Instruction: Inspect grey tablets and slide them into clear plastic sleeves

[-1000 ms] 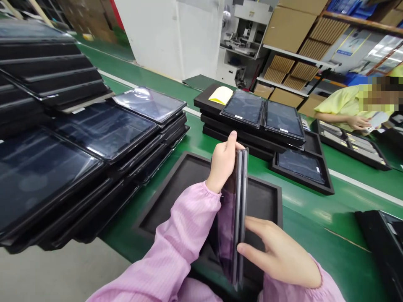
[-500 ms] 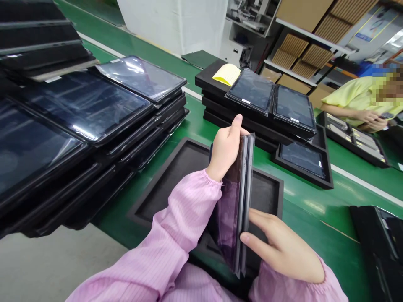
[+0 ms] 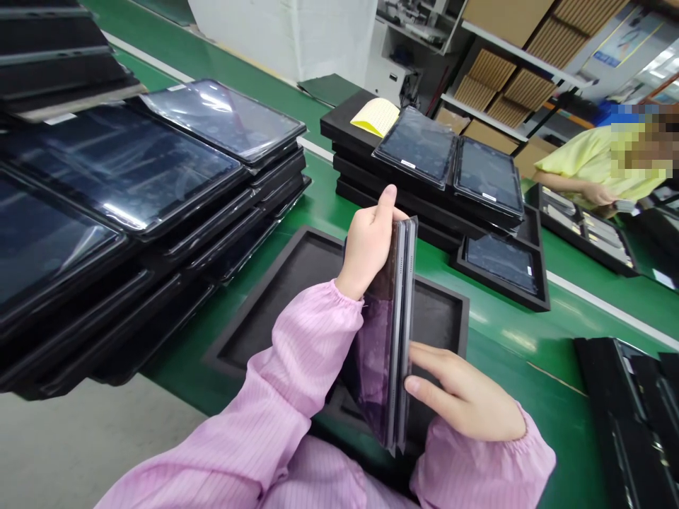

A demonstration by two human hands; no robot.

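Two slim tablets [image 3: 401, 318] in clear film stand on edge face to face in front of me, tilted slightly. My left hand [image 3: 368, 244] grips them near their far end, thumb up over the top edge. Lower down, my right hand [image 3: 467, 392] holds the near right side, its thumb tip at the edge and its other fingers partly hidden. Below lies a shallow black foam tray [image 3: 441, 285] on the green table; the tablets and my arms hide part of it.
Stacked black trays with tablets [image 3: 138, 170] rise at the left. Behind, more stacked trays [image 3: 366, 166] carry tablets and a yellow paper pad [image 3: 375, 116]. A lower tray [image 3: 542, 300] stands beside them. Further trays [image 3: 594, 353] are at the right. A co-worker in yellow [image 3: 583, 159] handles something at far right.
The whole view has shifted slightly, so things appear a little further left and up. Both hands keep their hold on the tablets. The co-worker's hands have moved.
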